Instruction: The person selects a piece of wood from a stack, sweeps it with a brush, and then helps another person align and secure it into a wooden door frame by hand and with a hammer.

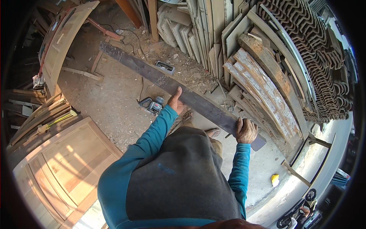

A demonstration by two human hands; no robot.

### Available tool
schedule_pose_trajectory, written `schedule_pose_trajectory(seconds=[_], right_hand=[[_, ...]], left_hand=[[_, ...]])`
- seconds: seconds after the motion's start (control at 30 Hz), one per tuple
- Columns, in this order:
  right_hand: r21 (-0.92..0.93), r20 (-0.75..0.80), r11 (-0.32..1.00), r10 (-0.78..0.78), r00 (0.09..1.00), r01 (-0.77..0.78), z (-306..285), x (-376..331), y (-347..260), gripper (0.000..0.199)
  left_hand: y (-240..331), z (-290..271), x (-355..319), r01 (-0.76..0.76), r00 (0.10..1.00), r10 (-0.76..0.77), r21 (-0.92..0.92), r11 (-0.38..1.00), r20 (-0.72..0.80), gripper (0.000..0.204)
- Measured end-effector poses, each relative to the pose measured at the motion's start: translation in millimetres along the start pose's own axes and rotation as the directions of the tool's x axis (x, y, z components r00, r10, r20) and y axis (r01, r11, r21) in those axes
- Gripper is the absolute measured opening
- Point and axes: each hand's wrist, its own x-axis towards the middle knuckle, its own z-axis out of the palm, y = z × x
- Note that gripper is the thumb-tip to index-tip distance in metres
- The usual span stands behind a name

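A long dark wooden plank (152,74) runs from the upper left to the lower right, held level above the dusty floor. My left hand (176,101) grips its near edge around the middle, thumb up. My right hand (245,131) is closed over the plank close to its right end. Both my teal sleeves reach up from the lower edge, over a dark vest.
A power planer (151,105) with its cord lies on the floor below the plank. A wooden door panel (65,168) lies at lower left, another (63,42) leans at upper left. Stacked boards (263,76) and roof tiles (320,57) line the right.
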Motion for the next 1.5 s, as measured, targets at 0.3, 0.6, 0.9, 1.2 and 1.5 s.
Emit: schedule_pose_trajectory(seconds=[0.3, 0.6, 0.9, 1.2, 1.5], right_hand=[[-0.175, -0.134, 0.949, -0.287, 0.949, 0.262, -83, 110, -54, 0.026], [-0.359, 0.021, 0.73, -0.616, 0.787, 0.581, -122, 211, -83, 0.032], [-0.417, 0.196, 0.631, -0.641, 0.742, 0.655, -103, 264, -97, 0.05], [-0.376, 0.222, 0.652, -0.627, 0.747, 0.658, -73, 333, -157, 0.054], [-0.212, 0.272, 0.542, -0.767, 0.582, 0.813, -58, 398, -254, 0.05]], left_hand=[[40, 79, 33, -0.058, 0.99, 0.085, -0.232, 0.971, 0.111, 0.072], [19, 128, 137, -0.047, 0.994, 0.084, -0.439, 0.897, 0.066, 0.071], [6, 145, 207, 0.12, 0.989, -0.144, -0.4, 0.909, -0.029, 0.055], [68, 144, 280, 0.211, 0.959, -0.267, -0.384, 0.899, -0.098, 0.05], [126, 139, 307, 0.277, 0.945, -0.327, -0.5, 0.82, -0.013, 0.051]])
